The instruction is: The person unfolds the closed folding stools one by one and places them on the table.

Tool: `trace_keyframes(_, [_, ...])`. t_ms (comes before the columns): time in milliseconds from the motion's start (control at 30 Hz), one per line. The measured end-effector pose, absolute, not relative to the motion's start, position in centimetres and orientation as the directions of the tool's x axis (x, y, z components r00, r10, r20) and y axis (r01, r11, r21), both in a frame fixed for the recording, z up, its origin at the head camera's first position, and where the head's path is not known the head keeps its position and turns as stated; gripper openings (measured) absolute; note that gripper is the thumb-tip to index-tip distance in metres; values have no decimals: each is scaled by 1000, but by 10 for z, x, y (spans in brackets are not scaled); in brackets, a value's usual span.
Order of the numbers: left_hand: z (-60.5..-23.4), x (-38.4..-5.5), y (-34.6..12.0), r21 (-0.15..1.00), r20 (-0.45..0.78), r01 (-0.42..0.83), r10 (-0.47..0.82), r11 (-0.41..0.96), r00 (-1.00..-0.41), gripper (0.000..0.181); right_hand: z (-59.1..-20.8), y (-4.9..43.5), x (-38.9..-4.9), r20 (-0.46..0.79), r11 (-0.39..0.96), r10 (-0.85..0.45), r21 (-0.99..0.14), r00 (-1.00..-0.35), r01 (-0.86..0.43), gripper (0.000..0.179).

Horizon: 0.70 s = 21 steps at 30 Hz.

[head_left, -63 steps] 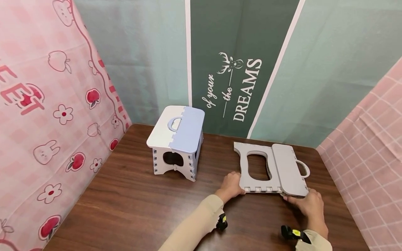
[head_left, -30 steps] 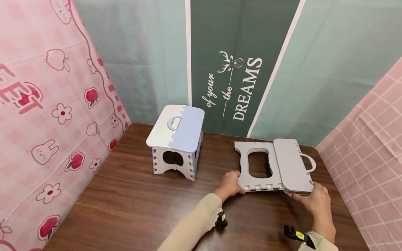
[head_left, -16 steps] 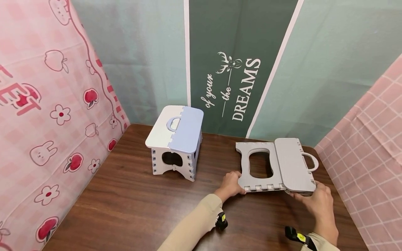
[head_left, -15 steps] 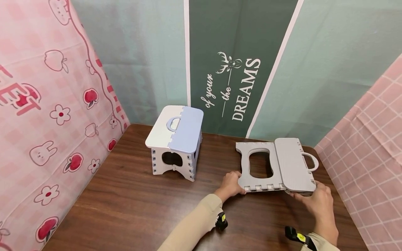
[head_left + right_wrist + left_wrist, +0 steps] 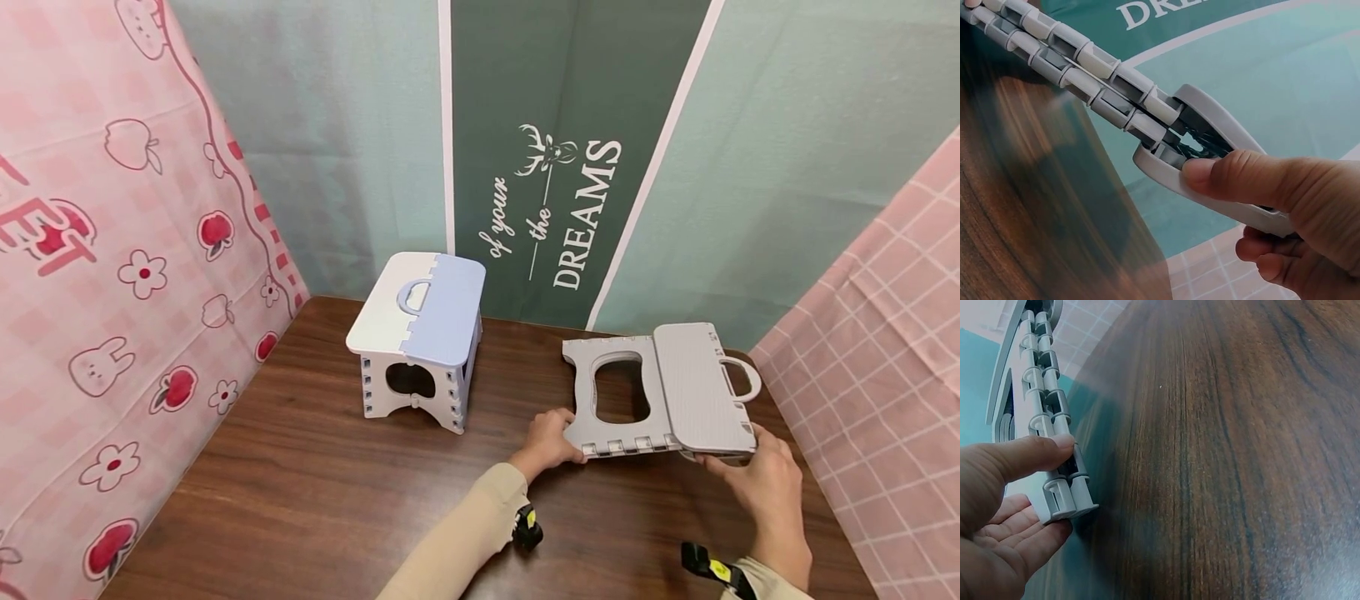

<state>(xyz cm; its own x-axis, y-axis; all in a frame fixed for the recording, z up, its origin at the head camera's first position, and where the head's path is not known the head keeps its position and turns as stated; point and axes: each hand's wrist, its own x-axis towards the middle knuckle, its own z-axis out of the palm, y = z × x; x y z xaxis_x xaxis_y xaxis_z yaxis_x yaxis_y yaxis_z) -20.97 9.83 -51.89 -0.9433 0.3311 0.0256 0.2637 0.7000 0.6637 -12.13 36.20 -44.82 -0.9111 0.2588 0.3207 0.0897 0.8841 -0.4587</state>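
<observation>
A folded light-grey step stool (image 5: 705,392) lies nearly flat on the right of the table, its carry handle (image 5: 742,380) toward the right. My left hand (image 5: 549,442) grips the near left corner of its leg end; in the left wrist view the thumb lies over the hinged edge (image 5: 1054,425) and the fingers are beneath. At the near right corner, my right hand (image 5: 768,483) holds the seat end. The right wrist view shows my thumb at the slightly parted seat halves (image 5: 1160,170), with the other fingers curled behind. The stool's underside is mostly hidden.
An unfolded white and blue step stool (image 5: 420,308) stands upright left of centre on the brown wooden table (image 5: 315,500). Printed cloths hang around: pink on the left (image 5: 172,267), green at the back (image 5: 360,150), pink check on the right (image 5: 892,350).
The grey stool's seat end has shifted right and risen slightly, and its seat halves look a little further apart. My right hand has moved right with it; my left hand has barely moved.
</observation>
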Motion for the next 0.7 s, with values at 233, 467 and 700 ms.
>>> trace_keyframes(233, [-520,-211,96,669,24,266,338,694,-941,58,-443,360,-120,309,884,255,-458,-916,92,79])
trace_keyframes(467, [-520,-211,95,706,24,256,339,660,-940,57,-438,358,-120,326,892,237,-447,-915,72,80])
trace_keyframes(700, [-522,-212,97,730,-8,221,332,646,-943,56,-435,353,-119,398,897,223,-441,-890,27,80])
